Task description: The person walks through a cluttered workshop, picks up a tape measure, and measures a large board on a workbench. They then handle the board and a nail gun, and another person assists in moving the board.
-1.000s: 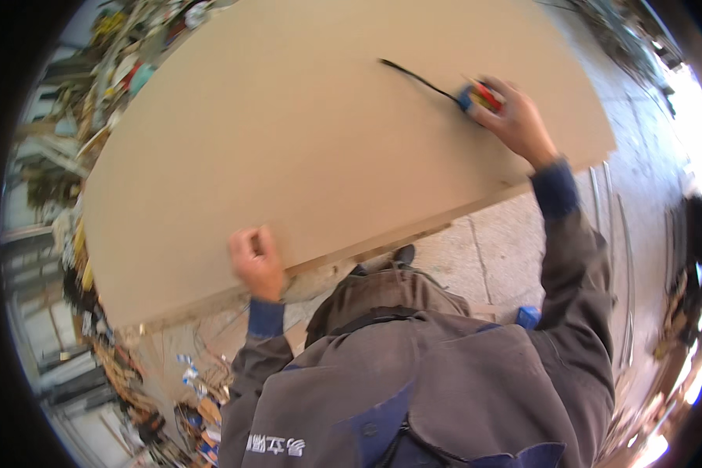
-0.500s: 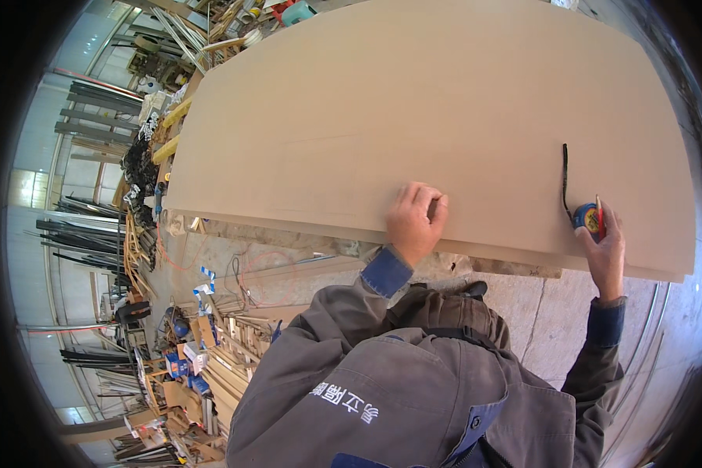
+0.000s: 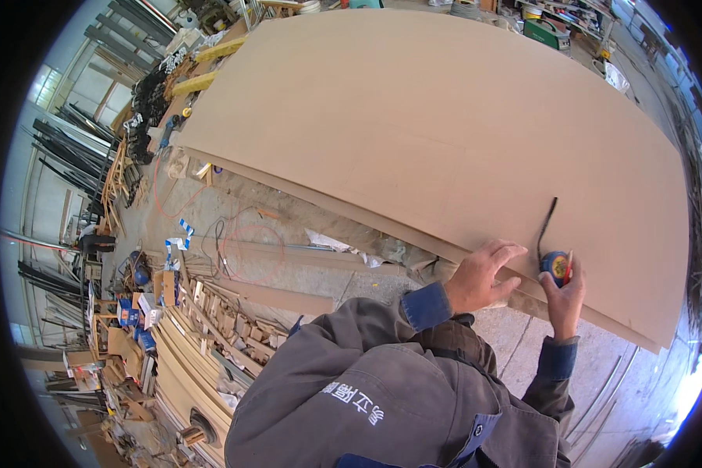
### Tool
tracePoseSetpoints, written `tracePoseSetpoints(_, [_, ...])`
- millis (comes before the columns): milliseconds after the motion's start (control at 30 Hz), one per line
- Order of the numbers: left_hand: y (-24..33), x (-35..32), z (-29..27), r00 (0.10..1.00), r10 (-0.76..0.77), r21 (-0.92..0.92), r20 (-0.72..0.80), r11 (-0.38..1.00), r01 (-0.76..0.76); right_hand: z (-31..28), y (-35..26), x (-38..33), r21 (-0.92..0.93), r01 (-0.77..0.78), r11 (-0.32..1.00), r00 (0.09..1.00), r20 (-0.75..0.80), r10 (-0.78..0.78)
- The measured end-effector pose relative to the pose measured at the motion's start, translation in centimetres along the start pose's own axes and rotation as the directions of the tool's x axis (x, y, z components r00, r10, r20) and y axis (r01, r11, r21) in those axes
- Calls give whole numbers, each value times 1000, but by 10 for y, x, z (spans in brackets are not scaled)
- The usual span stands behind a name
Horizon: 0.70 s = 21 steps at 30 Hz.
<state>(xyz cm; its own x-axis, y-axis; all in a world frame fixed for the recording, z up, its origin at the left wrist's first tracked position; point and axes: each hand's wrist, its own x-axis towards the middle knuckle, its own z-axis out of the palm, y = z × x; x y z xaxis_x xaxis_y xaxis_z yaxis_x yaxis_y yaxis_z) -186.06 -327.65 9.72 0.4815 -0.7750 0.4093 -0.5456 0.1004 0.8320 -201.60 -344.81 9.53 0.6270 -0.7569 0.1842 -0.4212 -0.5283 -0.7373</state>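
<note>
A blue and yellow tape measure [image 3: 552, 265] is in my right hand [image 3: 566, 303], held at the near edge of a large tan board [image 3: 413, 101]. A black strap [image 3: 548, 222] trails from the tape measure across the board. Between the fingers of the same hand a slim pencil [image 3: 569, 257] with a red part sticks up. My left hand [image 3: 482, 279] is at the board's near edge, just left of the tape measure, thumb and fingers apart with nothing in them. Faint pencil lines mark the board's surface.
Another sheet shows under the board's near edge. On the floor to the left lie an orange cable [image 3: 158, 187] and a heap of timber offcuts [image 3: 226, 320]. Yellow blocks [image 3: 195, 84] stick out past the board's left end. A green machine [image 3: 546, 33] stands beyond the far edge.
My left hand has moved right, close to the tape measure, and its fingers have opened. My right hand has come nearer with the tape measure and pencil. The view has turned.
</note>
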Motion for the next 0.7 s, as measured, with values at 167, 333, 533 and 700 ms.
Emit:
tracePoseSetpoints(167, [6,-41,-43,943,-269,-335,194,886,322,50,-61,-29,426,-269,864,954,239,179])
tracePoseSetpoints(333, [-22,-88,-66,855,-436,-707,280,509,491,92,-104,-49,432,-245,868,880,476,12])
tracePoseSetpoints(533, [-27,-141,-115,800,-598,-688,-54,603,404,143,-153,-50,408,27,913,630,702,-332])
tracePoseSetpoints(700, [-11,-203,-144,518,-847,-895,-117,316,315,199,-163,-61,491,-58,870,327,832,-448])
